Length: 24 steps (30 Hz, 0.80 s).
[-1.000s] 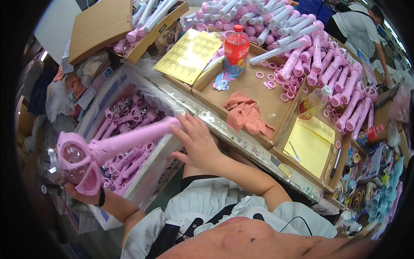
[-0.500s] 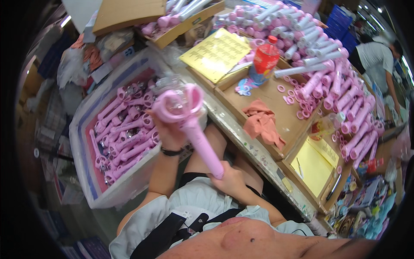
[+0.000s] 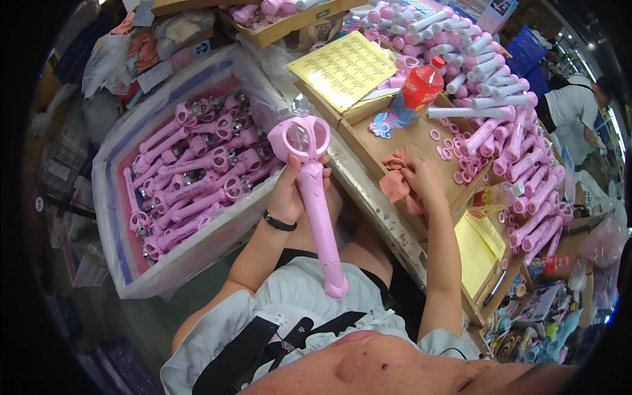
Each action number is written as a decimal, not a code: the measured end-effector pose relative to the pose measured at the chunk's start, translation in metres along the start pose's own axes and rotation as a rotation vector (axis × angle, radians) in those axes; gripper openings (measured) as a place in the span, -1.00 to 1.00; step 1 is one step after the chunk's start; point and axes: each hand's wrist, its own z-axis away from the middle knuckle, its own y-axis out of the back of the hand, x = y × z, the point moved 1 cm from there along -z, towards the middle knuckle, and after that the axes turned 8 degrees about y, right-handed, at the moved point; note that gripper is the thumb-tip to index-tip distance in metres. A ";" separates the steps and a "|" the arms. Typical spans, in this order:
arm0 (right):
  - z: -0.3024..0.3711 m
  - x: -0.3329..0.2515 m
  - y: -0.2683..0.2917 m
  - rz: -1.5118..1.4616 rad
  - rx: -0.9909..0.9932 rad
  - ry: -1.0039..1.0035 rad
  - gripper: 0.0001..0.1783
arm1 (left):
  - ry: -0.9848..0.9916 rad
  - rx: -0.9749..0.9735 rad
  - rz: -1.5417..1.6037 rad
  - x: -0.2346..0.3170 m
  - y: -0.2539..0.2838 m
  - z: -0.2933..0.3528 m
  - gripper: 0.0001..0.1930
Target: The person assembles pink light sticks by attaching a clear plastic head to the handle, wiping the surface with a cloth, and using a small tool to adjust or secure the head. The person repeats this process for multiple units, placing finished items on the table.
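My left hand (image 3: 293, 191) is wrapped round the neck of a pink toy wand (image 3: 316, 217), just below its open, ringed head with a clear piece inside. The wand's handle slants down over my lap. Over the wooden tray (image 3: 368, 141) on the bench, my right hand (image 3: 424, 179) pinches a crumpled orange cloth (image 3: 397, 184). Part of the cloth is hidden under my fingers. To my left, a lined bin (image 3: 108, 217) holds many similar pink wands (image 3: 197, 164), lying in layers.
A red-labelled drink bottle (image 3: 419, 89) and a yellow printed sheet (image 3: 342, 69) are at the tray's far side. Loose pink rings (image 3: 464, 174) lie in the tray. Beyond it, pink and white handles (image 3: 487, 66) are piled high. Another person (image 3: 576, 108) bends over at the far right.
My right hand has left the wand's handle and moved right and up onto the orange cloth, taking hold of it. The wand has shifted rightward in my left hand.
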 end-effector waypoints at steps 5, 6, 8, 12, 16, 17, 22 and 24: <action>0.012 -0.062 0.032 -1.048 0.228 -0.327 -0.83 | 0.050 0.047 -0.082 -0.021 -0.019 -0.009 -0.36; 0.021 -0.085 0.034 -1.119 0.206 -0.183 -0.84 | 0.070 0.023 -0.056 -0.025 -0.024 -0.012 -0.38; 0.039 -0.125 0.033 -0.708 0.190 0.272 -0.87 | -0.081 -0.024 -0.081 -0.035 -0.037 -0.015 -0.36; 0.052 -0.140 0.017 -0.619 0.306 0.310 -0.79 | 0.117 -0.081 -0.080 -0.040 -0.048 -0.009 -0.36; 0.048 -0.142 0.000 -0.665 0.579 0.062 -0.40 | 0.019 -0.029 -0.254 -0.044 -0.057 -0.005 -0.39; 0.044 -0.140 -0.003 -0.784 0.494 0.021 -0.03 | 0.031 -0.032 -0.222 -0.044 -0.058 -0.003 -0.41; 0.038 -0.133 -0.005 -1.466 0.099 -0.252 -0.24 | 0.029 -0.043 -0.347 -0.038 -0.053 -0.004 -0.49; 0.039 -0.129 -0.002 -1.523 -0.064 -0.292 -0.34 | -0.053 0.119 -0.766 -0.035 -0.048 -0.001 -0.47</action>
